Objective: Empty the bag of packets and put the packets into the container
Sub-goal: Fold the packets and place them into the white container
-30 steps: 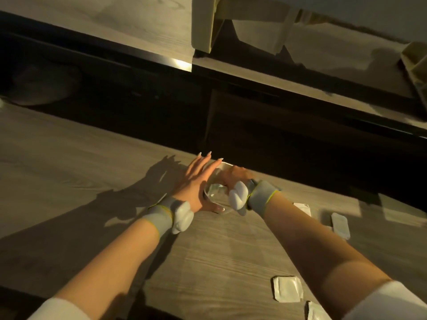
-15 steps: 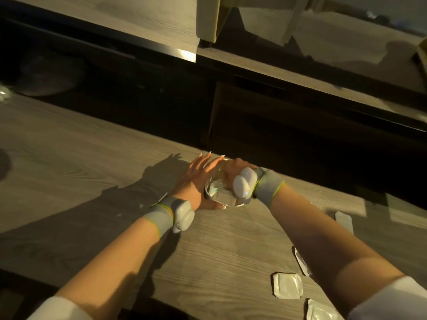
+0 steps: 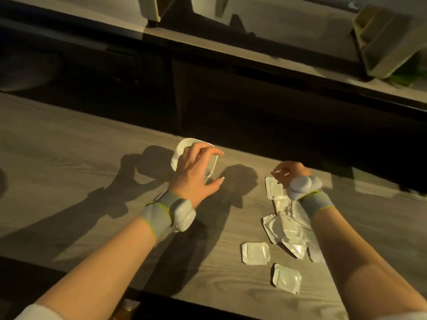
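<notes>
A clear plastic container (image 3: 182,148) with a white rim stands near the far edge of the wooden table (image 3: 69,158). My left hand (image 3: 196,174) grips it from the near side, thumb and fingers spread around its wall. Several flat white packets lie on the right: one (image 3: 255,252) and another (image 3: 286,278) lie singly, and a crumpled white heap (image 3: 286,227) sits beside my right forearm. My right hand (image 3: 288,173) hovers with curled fingers at the far end of a packet (image 3: 272,189), touching it. Whether it grips the packet is unclear.
Beyond the table's far edge lies a dark gap (image 3: 254,112), then another wooden surface (image 3: 288,26) with cream-coloured boxes (image 3: 388,42). The table's near edge (image 3: 161,294) runs just below the packets. Long shadows of my arms fall across the left side.
My right hand has left the container and moved right to the packets. My left hand now holds the container alone. The view has shifted and shows more packets.
</notes>
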Demonstrator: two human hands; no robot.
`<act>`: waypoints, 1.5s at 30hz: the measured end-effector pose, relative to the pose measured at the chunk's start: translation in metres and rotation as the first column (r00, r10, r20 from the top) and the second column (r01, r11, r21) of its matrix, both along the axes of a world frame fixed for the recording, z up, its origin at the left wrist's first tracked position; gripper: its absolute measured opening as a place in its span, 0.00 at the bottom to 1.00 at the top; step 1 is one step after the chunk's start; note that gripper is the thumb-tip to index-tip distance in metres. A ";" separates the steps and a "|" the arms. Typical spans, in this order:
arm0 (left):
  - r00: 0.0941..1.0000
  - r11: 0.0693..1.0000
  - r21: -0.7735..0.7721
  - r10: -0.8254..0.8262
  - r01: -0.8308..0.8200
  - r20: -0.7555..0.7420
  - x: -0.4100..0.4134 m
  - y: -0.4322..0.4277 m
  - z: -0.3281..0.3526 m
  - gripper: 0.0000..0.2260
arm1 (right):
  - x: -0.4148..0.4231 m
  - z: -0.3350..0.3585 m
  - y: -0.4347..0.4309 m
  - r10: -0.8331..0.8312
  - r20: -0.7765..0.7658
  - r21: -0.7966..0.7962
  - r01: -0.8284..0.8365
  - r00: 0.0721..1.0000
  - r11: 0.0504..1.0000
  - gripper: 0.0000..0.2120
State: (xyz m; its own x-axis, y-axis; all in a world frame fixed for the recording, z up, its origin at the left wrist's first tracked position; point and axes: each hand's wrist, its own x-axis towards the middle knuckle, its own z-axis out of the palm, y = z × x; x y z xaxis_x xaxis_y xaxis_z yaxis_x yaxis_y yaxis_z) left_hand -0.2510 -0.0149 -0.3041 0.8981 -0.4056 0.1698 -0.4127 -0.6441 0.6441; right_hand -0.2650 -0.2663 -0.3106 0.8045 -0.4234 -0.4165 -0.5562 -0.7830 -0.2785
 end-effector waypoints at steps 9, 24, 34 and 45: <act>0.848 0.913 0.179 -0.248 0.366 -0.468 -0.068 -0.058 -0.047 0.23 | -0.011 -0.049 -0.017 -0.051 -0.115 0.104 0.063 0.992 0.993 0.22; 0.826 0.942 0.231 -0.077 0.244 -0.558 -0.115 -0.099 -0.068 0.10 | -0.106 -0.029 -0.072 -0.047 0.160 0.341 -0.011 0.986 0.940 0.12; 0.146 0.712 -0.384 -0.374 -0.588 -0.916 -0.126 -0.150 -0.054 0.16 | -0.154 -0.032 -0.033 -0.087 0.290 0.581 -0.103 0.953 0.807 0.07; 0.121 0.562 -0.422 -0.493 -0.712 -0.861 -0.119 -0.148 -0.057 0.15 | -0.099 -0.056 -0.106 0.321 -0.042 0.014 -0.321 0.946 0.947 0.31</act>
